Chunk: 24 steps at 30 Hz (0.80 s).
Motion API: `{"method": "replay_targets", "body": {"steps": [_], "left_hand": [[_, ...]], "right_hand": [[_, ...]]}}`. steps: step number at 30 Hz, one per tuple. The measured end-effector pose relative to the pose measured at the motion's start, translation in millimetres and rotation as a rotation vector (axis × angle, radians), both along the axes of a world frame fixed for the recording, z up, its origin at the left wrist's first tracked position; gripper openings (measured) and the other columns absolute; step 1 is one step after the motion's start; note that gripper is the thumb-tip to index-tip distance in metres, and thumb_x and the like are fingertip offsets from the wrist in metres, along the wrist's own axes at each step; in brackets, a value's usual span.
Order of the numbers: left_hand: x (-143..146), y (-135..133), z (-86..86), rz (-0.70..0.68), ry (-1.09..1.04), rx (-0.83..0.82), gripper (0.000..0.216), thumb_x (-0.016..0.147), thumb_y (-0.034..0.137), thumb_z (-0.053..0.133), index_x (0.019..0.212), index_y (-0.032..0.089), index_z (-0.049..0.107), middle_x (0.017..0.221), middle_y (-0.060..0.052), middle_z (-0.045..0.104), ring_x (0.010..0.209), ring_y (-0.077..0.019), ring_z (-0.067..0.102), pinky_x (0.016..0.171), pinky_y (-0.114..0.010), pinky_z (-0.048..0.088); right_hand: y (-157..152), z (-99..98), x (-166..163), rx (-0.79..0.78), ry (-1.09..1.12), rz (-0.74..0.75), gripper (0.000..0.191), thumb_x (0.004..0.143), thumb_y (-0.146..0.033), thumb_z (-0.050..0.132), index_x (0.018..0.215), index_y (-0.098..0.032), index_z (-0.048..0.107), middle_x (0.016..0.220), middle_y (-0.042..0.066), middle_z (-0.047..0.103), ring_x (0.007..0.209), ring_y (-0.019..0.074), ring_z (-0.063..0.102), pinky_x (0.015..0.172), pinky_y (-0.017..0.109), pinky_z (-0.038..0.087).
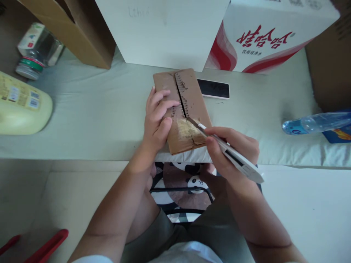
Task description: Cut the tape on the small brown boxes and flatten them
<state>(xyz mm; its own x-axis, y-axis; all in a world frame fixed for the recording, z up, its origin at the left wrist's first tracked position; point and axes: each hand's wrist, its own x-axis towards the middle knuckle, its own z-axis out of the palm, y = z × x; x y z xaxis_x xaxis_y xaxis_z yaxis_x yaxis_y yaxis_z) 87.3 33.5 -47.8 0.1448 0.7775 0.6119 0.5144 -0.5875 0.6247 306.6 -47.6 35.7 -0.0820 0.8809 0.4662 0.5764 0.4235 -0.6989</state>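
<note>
Pale padded table [90, 113] under soft light; whitish floor [309, 212] below.

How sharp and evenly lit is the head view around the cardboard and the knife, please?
In the head view the light is soft and even, without glare; the cardboard and the knife in the right hand are sharp; the water bottle at the right border looks soft and stretched by the wide lens.
</note>
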Motion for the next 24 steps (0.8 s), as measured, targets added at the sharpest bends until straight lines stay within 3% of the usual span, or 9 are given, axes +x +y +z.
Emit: {"method": "replay_targets", "body": {"steps": [6,11,24], "left_hand": [[-0.3,3.5,-5.4,-0.012,0.015,0.055,0.051,0.102,0.065,0.030,0.123,0.030,0.062,0.147,-0.004,0.059,0.147,-0.0313,0.051,0.138,-0.061,0.022],[-2.3,8.1,-14.3,-0.031,0.033,0.059,0.057,0.100,0.073,0.022,0.119,0.031,0.057,0.149,-0.001,0.055,0.152,-0.0295,0.046,0.140,-0.059,0.017],[-0.5,0.4,-2.2,0.012,0.020,0.028,0.054,0.102,0.068,0.031,0.122,0.029,0.064,0.149,-0.004,0.058,0.148,-0.0318,0.050,0.137,-0.060,0.024]], "right_hand": [[0.3,5.9,-6.6,0.003,-0.028,0.004,0.008,0.091,-0.026,0.069,0.088,-0.021,0.076,0.065,-0.001,0.072,0.047,0.0088,0.057,0.047,0.021,0.045],[1.3,6.3,-11.3,-0.015,-0.013,0.013,0.006,0.088,-0.021,0.068,0.086,-0.019,0.073,0.061,-0.004,0.069,0.042,0.0060,0.051,0.044,0.019,0.040],[-1.3,10.9,-9.6,-0.014,-0.030,0.069,0.007,0.090,-0.020,0.067,0.090,-0.019,0.074,0.071,0.000,0.076,0.051,0.0084,0.063,0.048,0.020,0.044]]}}
